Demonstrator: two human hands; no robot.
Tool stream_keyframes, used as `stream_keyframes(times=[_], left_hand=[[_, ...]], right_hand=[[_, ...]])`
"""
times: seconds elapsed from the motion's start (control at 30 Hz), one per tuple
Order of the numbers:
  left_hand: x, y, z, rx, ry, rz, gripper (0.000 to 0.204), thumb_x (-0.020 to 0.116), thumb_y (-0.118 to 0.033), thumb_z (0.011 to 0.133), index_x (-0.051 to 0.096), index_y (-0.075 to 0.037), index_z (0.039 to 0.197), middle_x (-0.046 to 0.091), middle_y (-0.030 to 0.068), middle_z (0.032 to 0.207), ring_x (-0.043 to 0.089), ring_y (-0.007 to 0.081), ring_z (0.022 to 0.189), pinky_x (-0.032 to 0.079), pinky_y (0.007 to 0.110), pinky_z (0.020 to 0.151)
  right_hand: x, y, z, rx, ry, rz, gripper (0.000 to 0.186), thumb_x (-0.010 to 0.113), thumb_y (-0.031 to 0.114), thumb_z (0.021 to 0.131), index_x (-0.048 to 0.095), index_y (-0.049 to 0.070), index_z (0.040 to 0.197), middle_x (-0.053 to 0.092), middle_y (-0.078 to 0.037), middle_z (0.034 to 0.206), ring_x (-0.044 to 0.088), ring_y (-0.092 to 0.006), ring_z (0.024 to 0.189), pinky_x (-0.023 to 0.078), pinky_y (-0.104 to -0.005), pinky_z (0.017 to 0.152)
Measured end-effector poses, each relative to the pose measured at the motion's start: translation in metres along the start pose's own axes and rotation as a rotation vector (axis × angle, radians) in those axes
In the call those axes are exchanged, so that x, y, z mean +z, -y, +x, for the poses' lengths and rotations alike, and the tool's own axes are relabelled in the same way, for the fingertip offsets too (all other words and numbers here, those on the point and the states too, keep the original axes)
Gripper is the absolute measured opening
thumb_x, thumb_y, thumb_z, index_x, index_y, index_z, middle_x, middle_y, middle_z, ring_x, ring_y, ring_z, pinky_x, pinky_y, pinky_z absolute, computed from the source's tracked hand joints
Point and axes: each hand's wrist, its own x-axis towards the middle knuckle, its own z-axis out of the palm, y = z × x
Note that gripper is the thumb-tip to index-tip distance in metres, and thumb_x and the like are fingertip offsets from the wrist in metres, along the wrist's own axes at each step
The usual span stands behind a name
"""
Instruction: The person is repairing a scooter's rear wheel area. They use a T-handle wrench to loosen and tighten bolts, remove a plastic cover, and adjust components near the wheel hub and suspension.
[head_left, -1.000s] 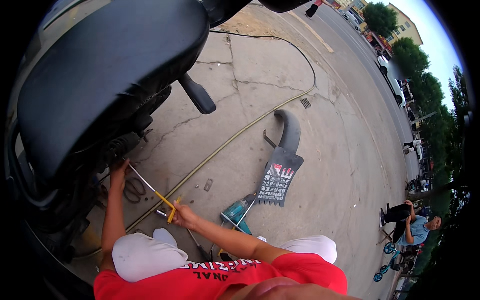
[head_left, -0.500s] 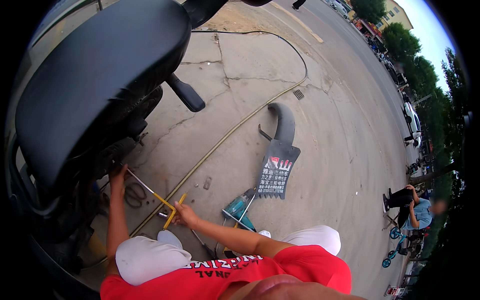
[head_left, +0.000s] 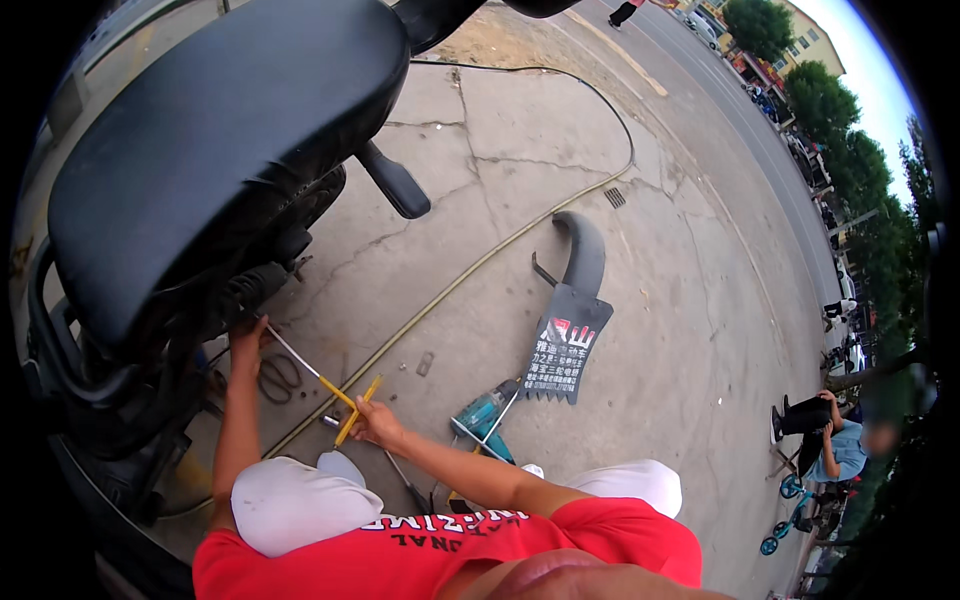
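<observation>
A T-handle wrench [head_left: 335, 391] with a yellow grip and a long bare metal shaft slants from my right hand up to the underside of the scooter. My right hand [head_left: 378, 422] is closed around its yellow crossbar. Up at the shaft's far end, my left hand [head_left: 247, 340] has its fingers closed, partly hidden beneath the scooter's dark parts by a shock absorber spring [head_left: 250, 288]. The tip of the shaft cannot be seen. Above stands the scooter with its black seat [head_left: 225, 130] and a footrest [head_left: 395, 182].
A black mudguard with a printed flap [head_left: 563, 345] lies on the concrete beside a teal power tool [head_left: 485, 412]. A long hose [head_left: 455, 285] crosses the ground. A small metal socket [head_left: 330, 421] rests near the wrench. At right sits a person in blue [head_left: 845, 445] near a small blue bike [head_left: 788, 505].
The whole view has shifted slightly, so the scooter and mudguard appear further right. The wrench's crossbar has tilted a little, with my right hand still on it. My left hand stays beneath the scooter.
</observation>
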Motion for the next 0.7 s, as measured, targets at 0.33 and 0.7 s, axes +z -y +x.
stream_keyframes(times=[0.33, 0.7], left_hand=[[0.001, 0.004, 0.005, 0.056, -0.055, 0.001, 0.017, 0.058, -0.001, 0.081, 0.050, 0.000, 0.097, 0.062, 0.0119, 0.074, 0.064, 0.0223, 0.066, 0.055, 0.031, 0.055], [0.015, -0.006, -0.005, -0.013, -0.080, 0.004, 0.018, 0.059, 0.001, 0.080, 0.052, -0.003, 0.096, 0.063, 0.0095, 0.077, 0.065, 0.0220, 0.066, 0.054, 0.032, 0.054]], right_hand=[[0.023, -0.013, 0.004, -0.214, -0.370, -0.639, 0.042, 0.041, 0.036, 0.093, 0.048, -0.002, 0.111, 0.059, -0.014, 0.086, 0.061, -0.0190, 0.061, 0.050, -0.0301, 0.054], [-0.028, -0.007, 0.019, 0.154, 0.003, 0.220, 0.044, 0.039, 0.043, 0.093, 0.052, 0.001, 0.100, 0.061, -0.008, 0.077, 0.047, -0.0105, 0.047, 0.045, -0.0226, 0.045]])
